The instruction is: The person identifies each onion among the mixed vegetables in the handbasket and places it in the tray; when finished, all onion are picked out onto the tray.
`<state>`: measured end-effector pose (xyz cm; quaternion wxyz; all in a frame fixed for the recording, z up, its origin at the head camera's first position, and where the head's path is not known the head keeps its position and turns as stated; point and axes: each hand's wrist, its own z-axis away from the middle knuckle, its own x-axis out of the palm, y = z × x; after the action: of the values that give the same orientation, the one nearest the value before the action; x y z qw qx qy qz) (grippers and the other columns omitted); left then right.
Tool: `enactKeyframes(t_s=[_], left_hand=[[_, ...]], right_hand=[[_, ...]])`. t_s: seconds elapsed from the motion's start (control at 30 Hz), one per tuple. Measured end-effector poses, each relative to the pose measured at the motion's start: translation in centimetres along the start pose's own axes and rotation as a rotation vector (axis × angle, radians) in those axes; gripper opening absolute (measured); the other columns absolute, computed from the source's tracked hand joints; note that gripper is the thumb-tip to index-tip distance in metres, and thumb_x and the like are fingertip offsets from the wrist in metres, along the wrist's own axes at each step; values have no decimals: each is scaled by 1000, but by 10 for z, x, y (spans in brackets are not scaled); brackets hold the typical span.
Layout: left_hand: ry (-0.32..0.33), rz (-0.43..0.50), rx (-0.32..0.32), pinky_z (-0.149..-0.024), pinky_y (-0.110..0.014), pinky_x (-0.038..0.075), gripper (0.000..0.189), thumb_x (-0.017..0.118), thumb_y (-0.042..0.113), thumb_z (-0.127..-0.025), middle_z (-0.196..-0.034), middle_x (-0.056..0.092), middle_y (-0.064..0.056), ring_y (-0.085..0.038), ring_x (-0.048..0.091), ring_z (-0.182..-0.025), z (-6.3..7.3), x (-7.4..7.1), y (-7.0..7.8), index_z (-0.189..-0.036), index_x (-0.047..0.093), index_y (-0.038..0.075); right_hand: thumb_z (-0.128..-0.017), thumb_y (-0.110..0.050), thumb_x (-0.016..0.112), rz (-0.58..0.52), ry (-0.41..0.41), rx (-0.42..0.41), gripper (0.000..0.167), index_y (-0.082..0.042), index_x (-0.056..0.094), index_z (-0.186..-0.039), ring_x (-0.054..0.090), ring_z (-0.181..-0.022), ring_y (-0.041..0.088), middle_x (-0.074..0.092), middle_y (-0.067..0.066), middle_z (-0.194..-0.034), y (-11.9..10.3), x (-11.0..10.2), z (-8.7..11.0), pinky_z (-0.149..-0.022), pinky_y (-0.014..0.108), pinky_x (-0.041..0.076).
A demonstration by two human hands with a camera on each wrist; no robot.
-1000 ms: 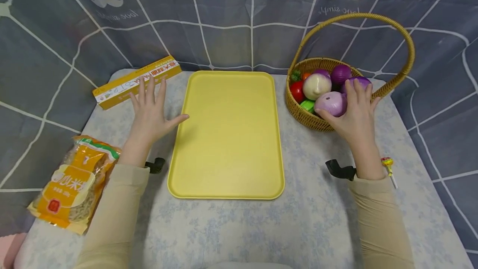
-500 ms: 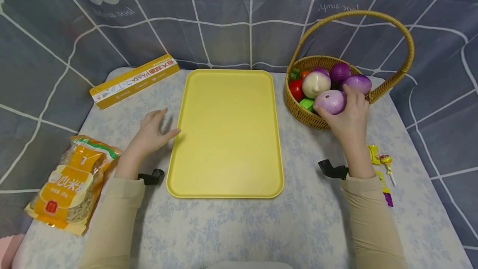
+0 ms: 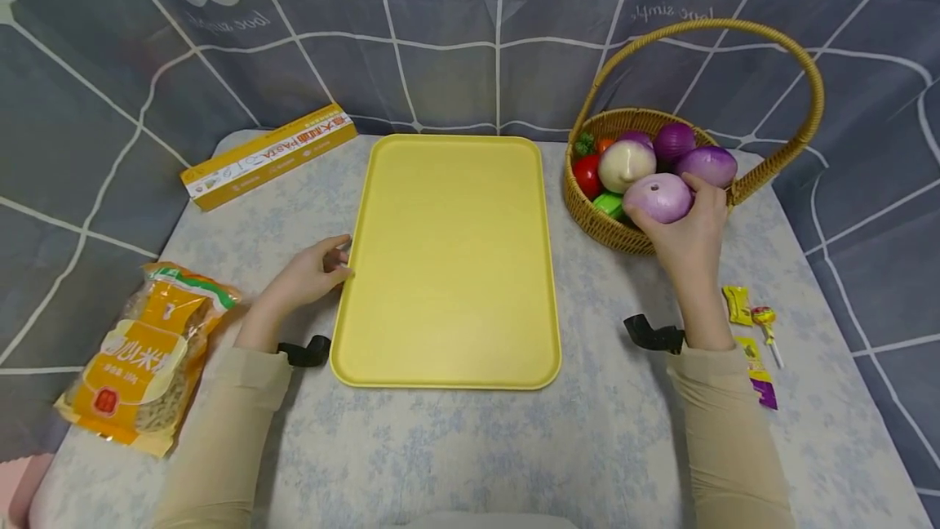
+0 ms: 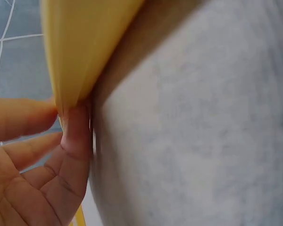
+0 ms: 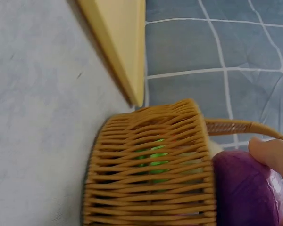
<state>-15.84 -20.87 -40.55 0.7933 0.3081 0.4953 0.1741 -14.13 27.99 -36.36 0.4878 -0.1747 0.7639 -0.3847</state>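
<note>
My left hand [image 3: 304, 276] is at the left rim of the yellow tray [image 3: 448, 260]. In the left wrist view the thumb and a bent finger [image 4: 75, 141] pinch the tray's edge [image 4: 70, 61], the finger tucked under it. On the other side, my right hand [image 3: 690, 227] has thumb and fingers around a glossy purple onion [image 3: 661, 197] at the front of the wicker basket [image 3: 609, 235]. The onion [image 5: 245, 188] shows beside the basket's rim in the right wrist view, still among the other vegetables. Most of the right hand is out of that view.
In the basket lie more purple vegetables, a white-and-purple turnip [image 3: 627, 166], a tomato [image 3: 587, 176] and something green. A tall handle [image 3: 734, 25] arches over them. A pasta box [image 3: 272, 155], a bag [image 3: 143, 357] and sweets [image 3: 755, 366] lie around. A curtain hangs behind.
My left hand has come down from above the table's left side to the tray's left rim, its fingers bending onto it. The right hand's fingers have closed around the onion.
</note>
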Motion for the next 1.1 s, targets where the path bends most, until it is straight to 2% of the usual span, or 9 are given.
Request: enactKeyframes(t_s=[0.17,0.27,0.5,0.67,0.8,0.9,1.0,1.1], left_hand=[[3,-16,7,-82,-40,47,66,55,11,-97,-121,55,-22,-34,57,-107,1,2,2,-154,24,-3],[6,0,5,-80,-38,46,66,54,10,-96,-118,55,-21,-31,56,-102,3,4,2,-154,24,-3],[-17,86,16,-73,-35,48,66,53,7,-96,-117,52,-21,-28,55,-95,10,17,6,-153,23,-3],[-23,81,34,-73,-35,47,64,55,4,-94,-112,53,-19,-26,55,-93,16,26,15,-150,27,-5],[-40,77,39,-72,-34,44,61,55,1,-93,-106,51,-18,-26,52,-90,19,29,21,-146,27,-8],[-53,84,49,-71,-34,44,59,56,-1,-93,-104,50,-18,-26,51,-89,21,30,24,-143,26,-10],[-59,102,63,-72,-35,44,58,57,0,-94,-104,50,-18,-25,50,-88,21,31,23,-143,26,-10],[-63,119,66,-74,-34,44,58,59,2,-96,-105,50,-17,-23,49,-88,22,32,21,-143,27,-8]], right_hand=[[-76,-39,83,-13,10,-26,81,-6,46,-140,35,-133,31,43,16,-142,-14,-1,3,-111,53,33],[-76,-39,84,-28,-4,-68,82,-5,47,-140,38,-131,31,45,17,-140,-26,2,5,-111,51,34],[-74,-31,87,-117,-92,-200,79,-4,49,-138,45,-120,28,49,17,-134,-51,28,7,-102,46,41],[-74,-30,88,-158,-253,-228,79,-2,50,-137,50,-119,30,52,17,-134,-75,69,11,-100,47,44],[-72,-31,88,-199,-439,-212,82,-3,49,-138,50,-121,29,50,16,-137,-93,117,15,-100,45,46],[-72,-33,88,-238,-567,-162,84,-5,47,-141,50,-122,28,49,13,-140,-103,156,18,-102,43,45],[-71,-32,88,-274,-628,-110,84,-7,47,-141,50,-125,27,49,12,-141,-109,188,18,-105,41,44],[-71,-29,89,-281,-647,-87,84,-7,47,-141,49,-127,26,49,12,-142,-115,211,17,-108,39,42]])
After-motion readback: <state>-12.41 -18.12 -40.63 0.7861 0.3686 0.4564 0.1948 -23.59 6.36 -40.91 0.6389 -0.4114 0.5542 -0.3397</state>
